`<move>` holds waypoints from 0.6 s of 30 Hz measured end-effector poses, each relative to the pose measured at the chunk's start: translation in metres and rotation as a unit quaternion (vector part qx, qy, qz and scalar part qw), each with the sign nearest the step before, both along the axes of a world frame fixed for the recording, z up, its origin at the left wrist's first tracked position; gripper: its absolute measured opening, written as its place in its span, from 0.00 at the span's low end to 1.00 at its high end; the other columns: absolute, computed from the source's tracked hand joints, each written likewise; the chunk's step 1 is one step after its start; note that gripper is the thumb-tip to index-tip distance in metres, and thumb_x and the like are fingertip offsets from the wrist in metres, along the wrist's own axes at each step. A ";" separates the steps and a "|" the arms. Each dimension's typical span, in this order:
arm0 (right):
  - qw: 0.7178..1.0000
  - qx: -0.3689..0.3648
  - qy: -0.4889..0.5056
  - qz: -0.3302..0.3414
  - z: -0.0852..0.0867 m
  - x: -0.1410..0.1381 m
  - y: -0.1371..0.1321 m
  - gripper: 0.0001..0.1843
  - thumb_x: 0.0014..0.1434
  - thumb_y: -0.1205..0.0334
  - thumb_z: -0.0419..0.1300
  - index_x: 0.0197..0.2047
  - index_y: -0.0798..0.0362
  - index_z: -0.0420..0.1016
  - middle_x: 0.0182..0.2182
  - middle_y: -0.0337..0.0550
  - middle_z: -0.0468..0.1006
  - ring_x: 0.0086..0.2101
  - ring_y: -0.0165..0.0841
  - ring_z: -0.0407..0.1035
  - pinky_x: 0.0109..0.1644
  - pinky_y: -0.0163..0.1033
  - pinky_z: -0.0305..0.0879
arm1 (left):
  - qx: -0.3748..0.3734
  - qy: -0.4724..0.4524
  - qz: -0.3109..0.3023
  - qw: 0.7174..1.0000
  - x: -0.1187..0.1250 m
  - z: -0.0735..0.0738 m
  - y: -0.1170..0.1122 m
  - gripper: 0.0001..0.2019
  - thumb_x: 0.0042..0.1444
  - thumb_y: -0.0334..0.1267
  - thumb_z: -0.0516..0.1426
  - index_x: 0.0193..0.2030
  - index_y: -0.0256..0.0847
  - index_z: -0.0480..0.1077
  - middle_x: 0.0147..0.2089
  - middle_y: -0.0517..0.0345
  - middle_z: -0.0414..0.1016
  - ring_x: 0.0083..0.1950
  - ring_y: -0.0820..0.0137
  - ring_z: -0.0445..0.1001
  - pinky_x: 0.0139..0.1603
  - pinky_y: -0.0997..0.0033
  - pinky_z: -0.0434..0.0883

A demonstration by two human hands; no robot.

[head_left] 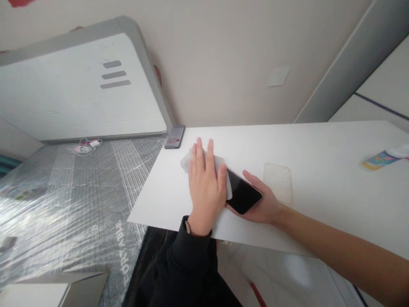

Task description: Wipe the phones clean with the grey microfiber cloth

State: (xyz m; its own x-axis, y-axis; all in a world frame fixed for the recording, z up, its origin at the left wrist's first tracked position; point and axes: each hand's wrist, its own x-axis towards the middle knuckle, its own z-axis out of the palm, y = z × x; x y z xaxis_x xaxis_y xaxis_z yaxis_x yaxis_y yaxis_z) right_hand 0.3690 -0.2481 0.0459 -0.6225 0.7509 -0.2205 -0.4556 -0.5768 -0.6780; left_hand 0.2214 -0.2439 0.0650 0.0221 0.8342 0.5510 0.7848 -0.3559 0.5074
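A black-screened phone [244, 195] lies tilted on the white table [319, 204]. My right hand [263, 204] cups it from below and the right, fingers wrapped round its edge. My left hand [206, 187], in a black sleeve, lies flat with fingers stretched out on a white cloth [220, 164]. The cloth covers the phone's upper left part. A clear phone case [277, 182] rests on the table just right of the right hand.
A second phone [174, 137] lies at the table's far left corner. A colourful tube [381, 158] lies near the right edge. Left of the table is a plastic-wrapped mattress [73, 192] with a white headboard [79, 85]. A wall socket [278, 76] is behind.
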 end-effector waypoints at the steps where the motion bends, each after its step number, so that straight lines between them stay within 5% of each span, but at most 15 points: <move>1: 1.000 -0.014 0.019 0.005 0.002 -0.002 -0.001 0.20 0.61 0.43 0.58 0.46 0.47 0.81 0.51 0.46 0.85 0.60 0.46 0.73 0.65 0.55 0.67 | -0.016 -0.035 -0.005 0.999 -0.006 0.000 0.003 0.31 0.74 0.50 0.42 0.78 0.36 0.51 0.82 0.40 0.46 0.82 0.55 0.46 0.78 0.49 0.52; 7: 0.996 -0.065 0.050 0.026 0.009 -0.006 -0.005 0.22 0.50 0.60 0.60 0.49 0.51 0.80 0.45 0.45 0.87 0.57 0.45 0.76 0.71 0.58 0.61 | -0.110 -0.201 -0.001 0.973 -0.021 0.000 0.012 0.26 0.72 0.50 0.48 0.70 0.40 0.65 0.60 0.43 0.79 0.62 0.56 0.76 0.64 0.55 0.68; 10: 0.993 -0.081 0.070 0.041 0.010 -0.004 -0.003 0.24 0.53 0.59 0.56 0.51 0.54 0.79 0.44 0.48 0.87 0.56 0.46 0.76 0.69 0.63 0.63 | -0.136 -0.278 -0.018 0.951 -0.024 0.003 0.012 0.16 0.70 0.48 0.53 0.53 0.43 0.77 0.44 0.53 0.83 0.47 0.62 0.79 0.50 0.65 0.71; 14: 0.989 -0.065 0.113 0.067 0.010 -0.003 0.000 0.24 0.58 0.59 0.52 0.50 0.60 0.80 0.44 0.54 0.87 0.53 0.49 0.78 0.53 0.57 0.78 | -0.206 -0.454 -0.045 0.866 -0.024 0.007 0.011 0.17 0.67 0.47 0.57 0.28 0.43 0.72 0.24 0.63 0.70 0.25 0.72 0.68 0.28 0.73 0.64; 18: 0.991 -0.056 0.110 0.057 0.008 -0.003 0.005 0.22 0.64 0.60 0.51 0.50 0.64 0.80 0.44 0.57 0.87 0.49 0.48 0.81 0.45 0.49 0.82 | -0.228 -0.613 -0.022 0.756 -0.019 0.012 0.008 0.15 0.66 0.44 0.58 0.30 0.40 0.75 0.29 0.60 0.77 0.29 0.74 0.73 0.34 0.75 0.71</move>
